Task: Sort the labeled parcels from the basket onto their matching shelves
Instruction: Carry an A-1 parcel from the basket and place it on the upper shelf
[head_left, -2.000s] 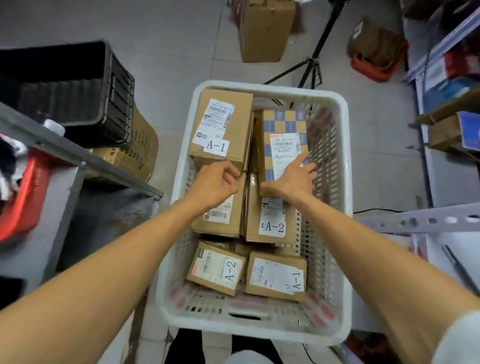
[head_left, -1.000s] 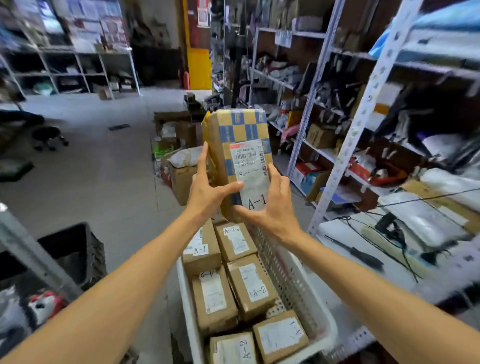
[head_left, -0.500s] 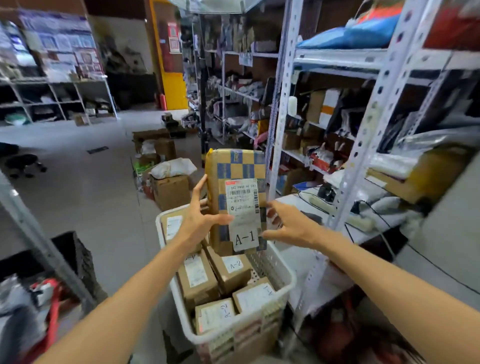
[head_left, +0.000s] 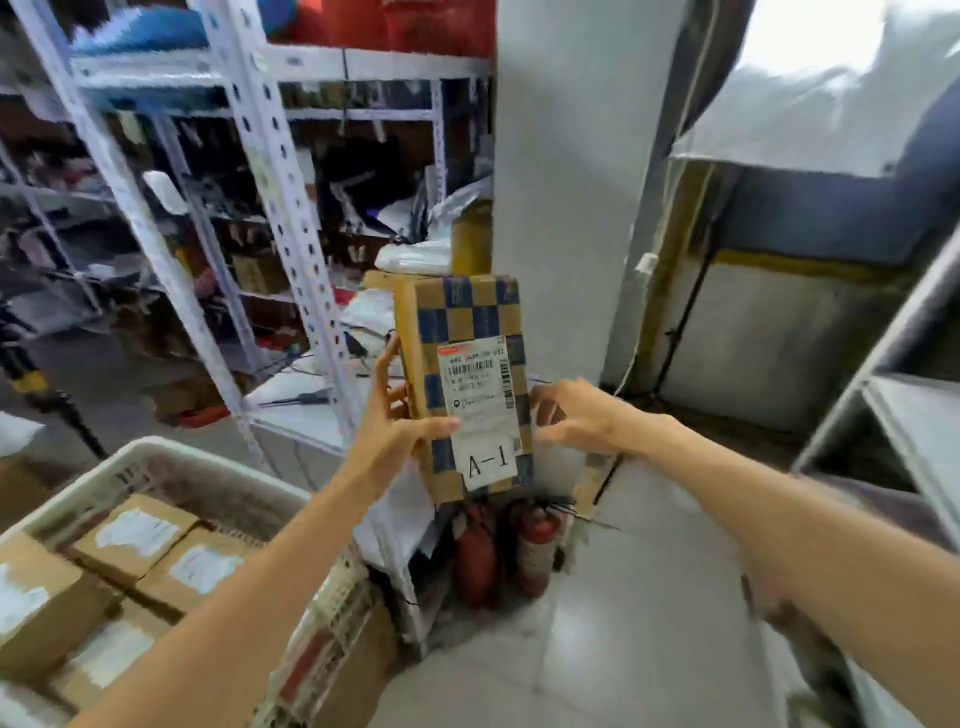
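Note:
I hold a brown parcel with a blue checker pattern (head_left: 467, 322) upright in front of me; its white label reads A-1. My left hand (head_left: 395, 421) grips its left edge with the thumb across the front. My right hand (head_left: 576, 415) touches its right edge, fingers curled behind it. The white plastic basket (head_left: 171, 457) sits at the lower left and holds several brown labeled parcels (head_left: 135, 535).
White perforated metal shelving (head_left: 270, 171) full of clutter stands at the left and centre. A white pillar (head_left: 561, 156) rises straight ahead with two red fire extinguishers (head_left: 478, 556) at its foot. Another shelf frame (head_left: 893, 374) is at the right edge. Grey floor lies below.
The checkered parcel came out of the basket and up in both hands. My view has swung right, so the basket now sits at the lower left and the pillar is ahead.

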